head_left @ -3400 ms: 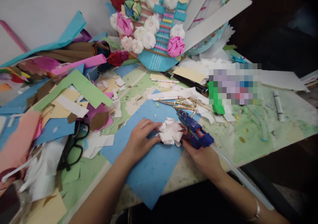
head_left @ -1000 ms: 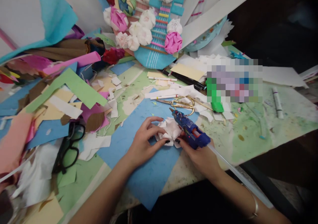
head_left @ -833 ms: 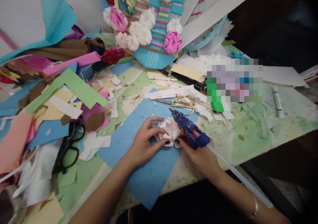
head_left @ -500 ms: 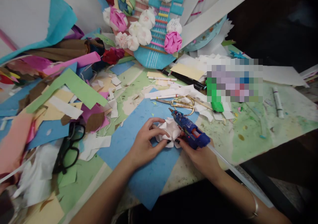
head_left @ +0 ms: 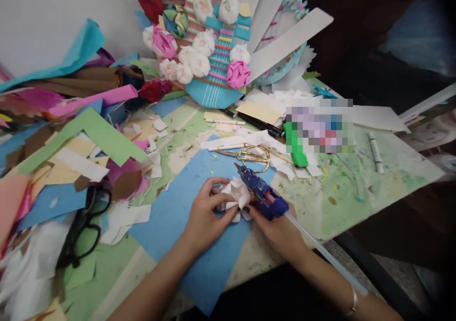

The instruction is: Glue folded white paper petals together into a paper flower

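That left hand (head_left: 204, 212) pinched a white paper flower (head_left: 238, 191) over the blue sheet (head_left: 171, 221) while the right hand (head_left: 280, 231), touching the flower too, gripped a blue glue gun (head_left: 261, 191), and gold scissors (head_left: 242, 158) lay just beyond.

The white paper flower (head_left: 239, 193), petals ruffled and cupped, is mid-scene. Just right of it the blue glue gun (head_left: 257, 185) slants — nozzle toward far left, a long clear glue stick (head_left: 326, 252) trailing from its back toward near right.
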`<state>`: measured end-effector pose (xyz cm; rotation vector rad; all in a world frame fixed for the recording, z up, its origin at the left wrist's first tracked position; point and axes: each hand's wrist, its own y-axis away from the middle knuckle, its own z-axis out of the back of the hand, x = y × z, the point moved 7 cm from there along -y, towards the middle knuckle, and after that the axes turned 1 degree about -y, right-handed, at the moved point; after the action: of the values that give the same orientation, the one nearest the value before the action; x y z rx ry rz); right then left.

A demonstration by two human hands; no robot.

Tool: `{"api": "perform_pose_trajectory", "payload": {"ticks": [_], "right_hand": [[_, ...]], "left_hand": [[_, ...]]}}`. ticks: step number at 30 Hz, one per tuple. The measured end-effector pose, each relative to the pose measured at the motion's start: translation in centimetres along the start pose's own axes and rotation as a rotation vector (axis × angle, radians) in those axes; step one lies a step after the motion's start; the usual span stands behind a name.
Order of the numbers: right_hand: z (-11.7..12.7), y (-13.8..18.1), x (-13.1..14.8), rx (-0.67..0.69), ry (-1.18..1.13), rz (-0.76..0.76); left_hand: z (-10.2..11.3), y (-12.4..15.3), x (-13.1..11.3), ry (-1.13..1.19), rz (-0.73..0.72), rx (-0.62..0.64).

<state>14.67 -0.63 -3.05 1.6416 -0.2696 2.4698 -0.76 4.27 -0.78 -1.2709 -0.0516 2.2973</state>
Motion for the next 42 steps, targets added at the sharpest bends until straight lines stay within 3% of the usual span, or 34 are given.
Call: {"api": "perform_pose_trajectory", "payload": {"ticks": [15,22,33,42], "right_hand": [[0.2,0.1,0.1,0.005,-0.009,-0.022],[0.2,0.0,0.3,0.001,0.018,0.002],[0.2,0.0,0.5,0.025,0.027,0.005],[0.2,0.0,0.3,0.013,0.033,-0.014]], "left_hand": [[1.2,-0.2,1.1,0.099,0.136,0.086],[0.9,0.3,2.0,0.120,0.188,-0.017],[1.0,0.3,1.1,0.110,0.068,-0.033],[0.5,0.1,1.7,0.318,0.133,0.132]]}}
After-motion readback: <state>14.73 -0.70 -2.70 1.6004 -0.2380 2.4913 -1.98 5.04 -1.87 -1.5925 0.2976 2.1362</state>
